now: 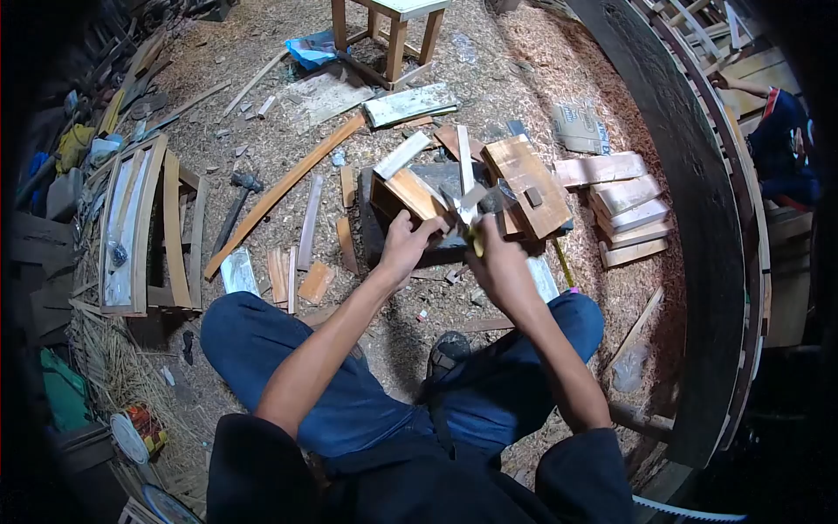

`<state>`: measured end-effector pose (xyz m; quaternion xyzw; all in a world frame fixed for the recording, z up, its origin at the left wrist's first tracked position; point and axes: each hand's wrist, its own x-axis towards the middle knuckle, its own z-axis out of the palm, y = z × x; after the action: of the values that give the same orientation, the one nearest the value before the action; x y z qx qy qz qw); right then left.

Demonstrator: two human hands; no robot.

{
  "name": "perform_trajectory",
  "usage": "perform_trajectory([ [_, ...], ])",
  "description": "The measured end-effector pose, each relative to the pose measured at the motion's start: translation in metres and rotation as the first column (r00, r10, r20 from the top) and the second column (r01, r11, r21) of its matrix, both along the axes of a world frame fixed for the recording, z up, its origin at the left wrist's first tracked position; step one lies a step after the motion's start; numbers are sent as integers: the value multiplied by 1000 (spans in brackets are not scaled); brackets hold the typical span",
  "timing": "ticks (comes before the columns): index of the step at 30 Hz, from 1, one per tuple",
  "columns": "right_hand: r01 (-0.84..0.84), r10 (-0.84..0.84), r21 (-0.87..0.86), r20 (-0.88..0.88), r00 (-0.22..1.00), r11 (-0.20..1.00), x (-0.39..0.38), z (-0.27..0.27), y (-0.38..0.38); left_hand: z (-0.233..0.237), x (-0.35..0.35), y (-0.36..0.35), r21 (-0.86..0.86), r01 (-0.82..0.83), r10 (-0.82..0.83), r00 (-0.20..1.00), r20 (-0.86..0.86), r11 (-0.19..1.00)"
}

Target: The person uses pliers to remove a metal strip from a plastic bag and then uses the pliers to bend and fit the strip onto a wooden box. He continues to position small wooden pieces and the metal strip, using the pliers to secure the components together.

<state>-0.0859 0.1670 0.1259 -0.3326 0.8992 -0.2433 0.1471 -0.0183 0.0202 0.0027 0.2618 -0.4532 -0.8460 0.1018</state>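
My left hand [407, 244] is closed on the near edge of a small wooden box [416, 193], which rests tilted on a dark block [374, 237]. Just right of it, my right hand [497, 258] is wrapped round the yellowish handle of a tool [477, 236]; motion blurs the tool, and its exact kind cannot be made out. A pale wood strip [465, 162] stands up beyond the hands. To the right lies a larger wooden box [526, 185] with a small dark block [534, 196] on top.
Stacked wood pieces [624, 205] lie right, beside a long dark beam [690, 201]. A hammer [236, 205], a long strip [288, 192] and a wooden frame [157, 227] are left. A stool [394, 44] stands ahead. Another person [786, 144] sits far right.
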Motion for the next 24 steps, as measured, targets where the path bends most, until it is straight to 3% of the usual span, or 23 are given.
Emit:
perform_trajectory([
  [1,-48,42,118,48,998,992,-2,-6,1,4,-1,0,-12,47,-47,999,15,999],
  [2,-73,66,116,58,996,991,-11,-3,6,9,-1,3,-17,10,-10,999,32,1000],
  [5,-72,78,-56,99,992,996,-23,3,5,8,-1,-5,-73,-46,41,997,-68,996],
  [7,-10,-20,-205,-145,989,979,-27,-4,0,5,0,-13,-108,-56,49,996,-68,993],
  [8,136,-143,-119,-55,988,984,-30,-4,0,4,2,-19,-213,-12,9,1000,-18,977],
  [10,171,-180,-93,-92,979,981,-41,-16,-2,7,7,-28,-342,66,-43,996,74,937],
  [12,240,-246,-132,-26,969,962,-49,-29,-3,3,8,-46,-376,146,-101,986,136,915],
  [13,204,-231,-188,-135,964,961,-54,-44,-1,7,10,-49,-398,220,-154,969,193,890],
  [16,225,-247,-210,-86,965,951,-65,-69,2,16,15,-56,-364,219,-165,971,173,905],
  [18,195,-137,-278,213,967,941,-68,-78,4,19,14,-70,-428,341,-243,932,268,837],
  [19,200,-138,-282,222,965,938,-67,-79,4,19,14,-70,-430,347,-244,929,277,833],
  [21,248,-75,-328,459,885,912,-68,-76,6,24,15,-64,-391,312,-225,941,252,866],
  [22,292,-65,-364,523,850,884,-66,-77,4,24,15,-65,-393,316,-227,940,255,864],
  [24,307,-79,-412,485,871,858,-65,-91,1,25,15,-68,-348,341,-279,936,217,873],
])
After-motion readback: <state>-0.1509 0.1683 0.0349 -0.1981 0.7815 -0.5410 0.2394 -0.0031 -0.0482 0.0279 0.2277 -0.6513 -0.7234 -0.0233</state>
